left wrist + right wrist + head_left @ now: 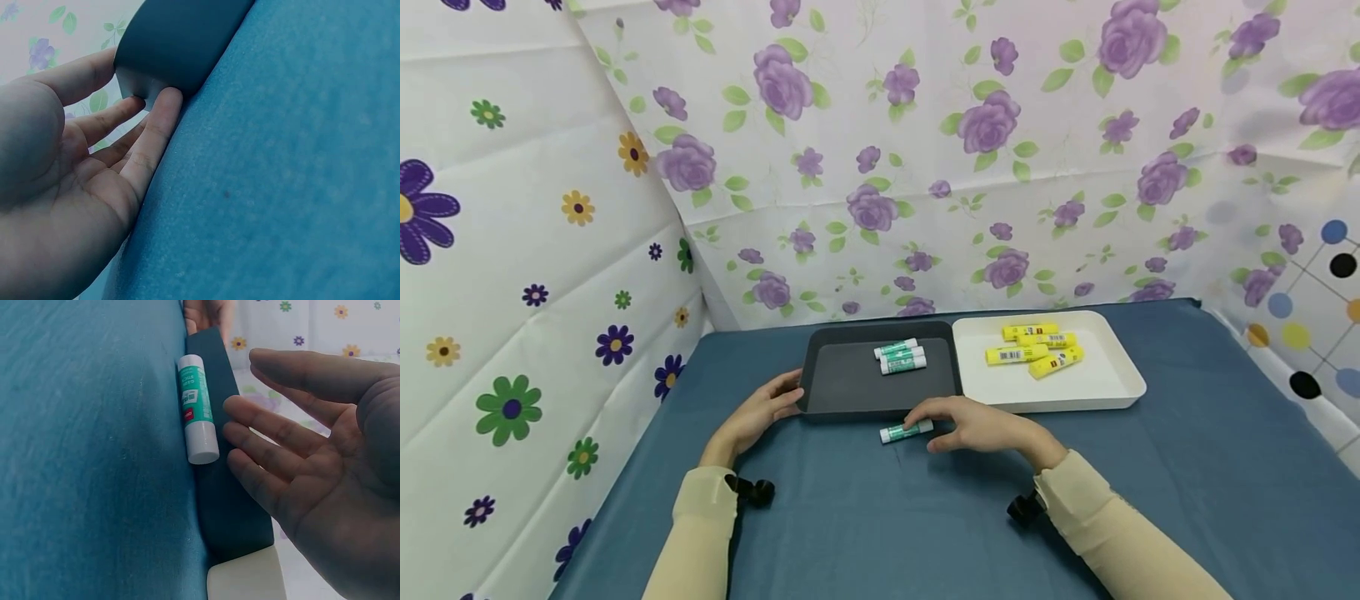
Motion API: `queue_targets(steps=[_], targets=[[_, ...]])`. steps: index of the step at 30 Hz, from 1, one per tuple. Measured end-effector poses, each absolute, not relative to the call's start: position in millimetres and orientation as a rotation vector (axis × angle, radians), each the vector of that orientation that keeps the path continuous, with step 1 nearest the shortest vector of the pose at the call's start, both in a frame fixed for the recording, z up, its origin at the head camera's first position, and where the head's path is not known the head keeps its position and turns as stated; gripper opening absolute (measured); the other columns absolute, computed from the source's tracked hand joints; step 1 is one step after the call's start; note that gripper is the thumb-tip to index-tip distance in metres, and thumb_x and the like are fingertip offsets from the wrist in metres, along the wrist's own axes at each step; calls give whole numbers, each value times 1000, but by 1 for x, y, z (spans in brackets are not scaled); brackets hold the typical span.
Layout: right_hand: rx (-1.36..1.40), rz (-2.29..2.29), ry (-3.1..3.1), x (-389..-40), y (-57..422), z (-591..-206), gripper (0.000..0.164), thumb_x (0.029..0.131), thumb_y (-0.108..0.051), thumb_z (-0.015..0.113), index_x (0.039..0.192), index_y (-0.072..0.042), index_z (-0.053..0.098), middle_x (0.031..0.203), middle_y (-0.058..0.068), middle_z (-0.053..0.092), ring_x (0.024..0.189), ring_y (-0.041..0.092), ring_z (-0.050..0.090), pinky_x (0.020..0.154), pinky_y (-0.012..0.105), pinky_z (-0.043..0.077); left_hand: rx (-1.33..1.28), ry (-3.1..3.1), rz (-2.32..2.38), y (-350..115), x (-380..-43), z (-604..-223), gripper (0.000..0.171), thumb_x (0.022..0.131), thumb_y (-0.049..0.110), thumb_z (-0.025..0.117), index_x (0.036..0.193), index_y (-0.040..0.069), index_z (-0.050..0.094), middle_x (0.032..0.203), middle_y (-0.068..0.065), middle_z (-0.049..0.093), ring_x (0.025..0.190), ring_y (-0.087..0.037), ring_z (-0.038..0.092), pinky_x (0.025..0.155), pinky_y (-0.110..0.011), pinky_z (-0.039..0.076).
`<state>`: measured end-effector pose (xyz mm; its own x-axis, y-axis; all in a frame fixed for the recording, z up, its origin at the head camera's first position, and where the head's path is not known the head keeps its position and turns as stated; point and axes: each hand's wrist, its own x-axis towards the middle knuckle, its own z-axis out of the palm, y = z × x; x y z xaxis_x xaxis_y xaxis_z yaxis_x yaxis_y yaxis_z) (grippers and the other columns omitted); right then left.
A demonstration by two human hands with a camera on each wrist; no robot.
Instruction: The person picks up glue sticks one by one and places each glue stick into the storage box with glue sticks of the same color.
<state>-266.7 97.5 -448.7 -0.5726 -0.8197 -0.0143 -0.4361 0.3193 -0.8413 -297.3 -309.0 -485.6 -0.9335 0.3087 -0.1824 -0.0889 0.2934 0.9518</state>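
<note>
A green-and-white glue stick (906,431) lies on the cloth just in front of the dark grey tray (842,400). My right hand (973,429) hovers over its right end, fingers spread; the right wrist view shows a gap between the fingers and the glue stick (197,403). At the tray's left front corner, my left hand (763,414) touches the outer wall with its fingertips, as the left wrist view also shows. Inside the dark tray, green-and-white glue sticks (902,364) lie together right of the middle.
A white tray (1120,387) stands against the dark tray's right side and holds several yellow glue sticks (1017,355). A blue cloth (880,533) covers the table. Flowered sheets (865,250) hang behind and at the left.
</note>
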Motion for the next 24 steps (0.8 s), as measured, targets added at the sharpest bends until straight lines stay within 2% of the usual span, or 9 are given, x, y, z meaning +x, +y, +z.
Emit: queue_targets(steps=[8, 12, 19, 24], targets=[[-1128, -1080, 2213, -264, 96, -449, 38, 100, -10, 71, 137, -16, 67, 143, 2, 60, 135, 27, 54, 112, 54, 45, 200, 2234, 1677, -310, -296, -485, 68, 111, 30, 54, 167, 9, 22, 162, -23, 29, 150, -41, 31, 120, -56, 37], [-1164, -1100, 2225, -262, 93, -448, 35, 100, -8, 70, 134, -17, 69, 138, -1, 62, 129, 25, 57, 108, 52, 48, 205, 2239, 1674, -311, -296, -484, 67, 111, 30, 54, 167, 9, 22, 163, -23, 29, 150, -41, 31, 120, -56, 36], [-1188, -1001, 2277, -257, 88, -449, 34, 100, -8, 70, 133, -18, 69, 138, -2, 61, 129, 18, 57, 106, 46, 50, 208, 2240, 1670, -311, -296, -485, 68, 111, 30, 54, 167, 8, 21, 163, -23, 28, 151, -40, 29, 120, -56, 36], [-1186, -993, 2291, -256, 86, -452, 35, 98, -6, 73, 133, -14, 70, 130, 1, 65, 115, 20, 61, 99, 42, 54, 207, 2234, 1674, -310, -296, -485, 68, 112, 30, 53, 167, 8, 21, 163, -23, 28, 151, -40, 28, 120, -57, 35]])
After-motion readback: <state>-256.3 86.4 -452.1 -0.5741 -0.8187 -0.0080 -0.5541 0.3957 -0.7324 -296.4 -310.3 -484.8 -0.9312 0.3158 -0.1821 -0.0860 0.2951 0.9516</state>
